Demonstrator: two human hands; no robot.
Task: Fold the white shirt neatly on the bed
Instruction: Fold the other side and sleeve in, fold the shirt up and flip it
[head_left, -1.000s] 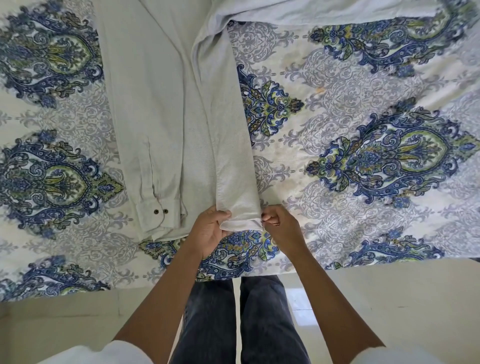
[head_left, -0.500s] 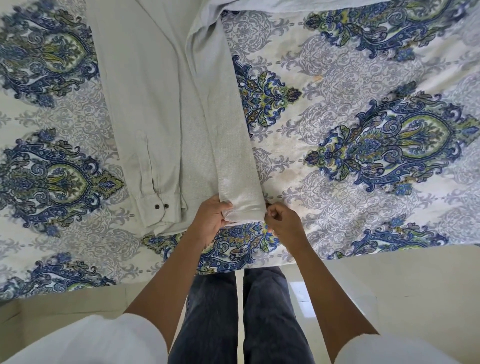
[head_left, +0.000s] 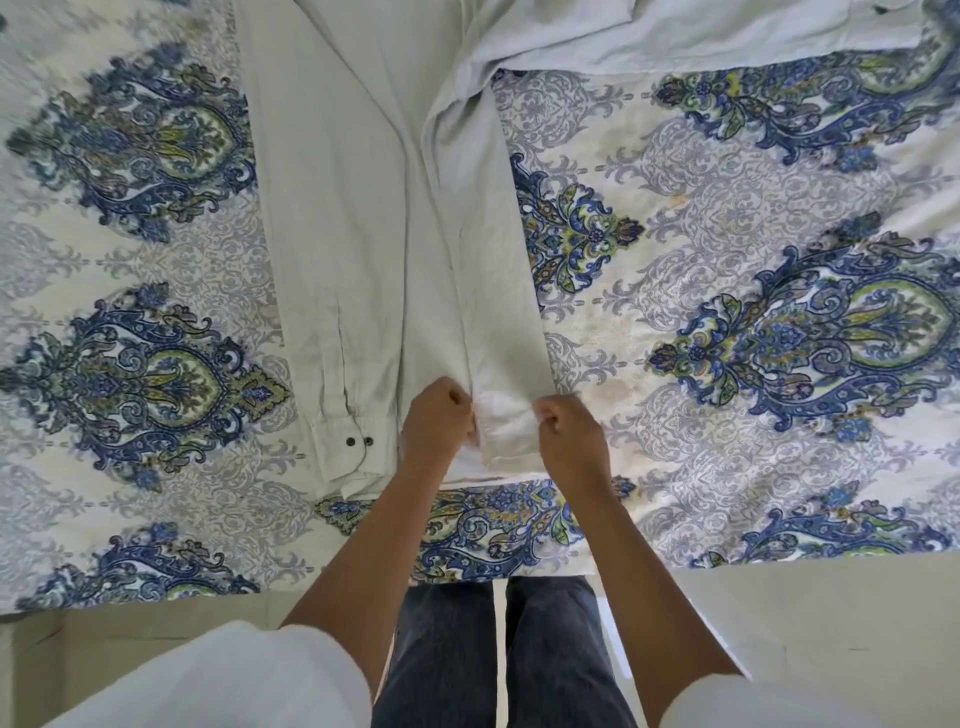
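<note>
pinching the sleeve end (head_left: 506, 428) of the white shirt (head_left: 353, 208), we hold it from both sides: our left hand (head_left: 439, 421) curls on its left edge and our right hand (head_left: 571, 441) curls on its right edge, fingers tucked in, knuckles up. the cloth between the two hands is bunched and slightly blurred. away from our hands the sleeve runs straight up the patterned bedsheet (head_left: 779, 338), and the shirt's body lies flat beyond and to the left of our left hand. just left of that hand lies the other cuff (head_left: 345, 457), flat, with two dark buttons (head_left: 359, 441). more of the shirt lies rumpled well beyond our right hand. below our wrists the bed's edge ends, and our jeans (head_left: 441, 649) stand over a pale floor (head_left: 805, 597).
</note>
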